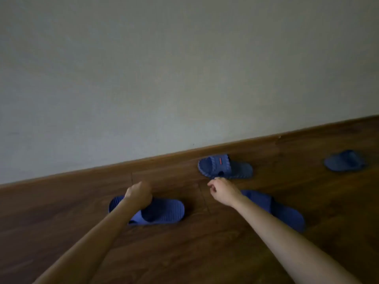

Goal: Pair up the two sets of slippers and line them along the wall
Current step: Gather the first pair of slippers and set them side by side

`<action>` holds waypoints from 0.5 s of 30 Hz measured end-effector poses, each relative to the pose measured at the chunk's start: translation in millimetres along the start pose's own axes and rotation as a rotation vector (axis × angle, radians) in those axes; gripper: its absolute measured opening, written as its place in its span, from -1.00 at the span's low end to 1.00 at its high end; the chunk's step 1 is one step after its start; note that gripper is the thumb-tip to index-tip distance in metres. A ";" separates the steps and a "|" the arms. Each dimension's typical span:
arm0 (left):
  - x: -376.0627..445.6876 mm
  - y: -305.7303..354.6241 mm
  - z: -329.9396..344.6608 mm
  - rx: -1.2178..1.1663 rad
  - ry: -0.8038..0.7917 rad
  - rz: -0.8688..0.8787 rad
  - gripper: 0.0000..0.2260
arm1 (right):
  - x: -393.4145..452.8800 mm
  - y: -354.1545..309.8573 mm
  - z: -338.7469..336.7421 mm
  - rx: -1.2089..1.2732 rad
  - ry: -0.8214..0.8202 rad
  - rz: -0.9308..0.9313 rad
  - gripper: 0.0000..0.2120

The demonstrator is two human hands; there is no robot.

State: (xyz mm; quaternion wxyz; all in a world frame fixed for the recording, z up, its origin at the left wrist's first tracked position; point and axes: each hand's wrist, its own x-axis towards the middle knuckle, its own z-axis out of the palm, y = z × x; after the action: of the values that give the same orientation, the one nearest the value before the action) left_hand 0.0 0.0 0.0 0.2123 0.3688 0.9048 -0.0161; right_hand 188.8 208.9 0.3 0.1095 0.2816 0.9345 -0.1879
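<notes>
Four blue slippers lie on the dark wooden floor [205,253]. The ribbed left slipper [166,210] lies sideways, and my left hand [138,194] is curled into a fist over its far edge; I cannot tell whether it grips the slipper. A patterned slipper with a small red tag [238,170] lies close to the skirting board. My right hand [223,191] hovers just in front of that slipper with fingers loosely curled and nothing in them. A third slipper [287,215] lies partly hidden under my right forearm. The fourth slipper [344,160] sits at the far right.
A pale wall [184,78] fills the upper part of the view and meets the floor at a brown skirting board [102,171] that runs diagonally up to the right.
</notes>
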 end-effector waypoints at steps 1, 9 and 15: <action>2.2 1.0 0.3 0.010 0.011 0.000 -0.76 | 1.1 -0.4 3.3 -0.013 -0.011 0.001 -0.68; -10.0 -7.5 26.3 0.077 0.037 -0.103 -0.72 | -13.6 -3.3 33.6 -0.028 -0.019 0.002 -0.67; -5.6 -3.6 55.3 0.063 0.004 -0.174 -0.79 | -16.2 18.4 37.1 -0.056 -0.043 0.063 -0.66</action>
State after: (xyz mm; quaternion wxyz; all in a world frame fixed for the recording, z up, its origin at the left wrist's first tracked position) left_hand 21.7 -16.6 -48.5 0.1968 0.2954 0.9328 -0.0622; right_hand 216.2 200.0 -33.5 0.1433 0.3037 0.9275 -0.1643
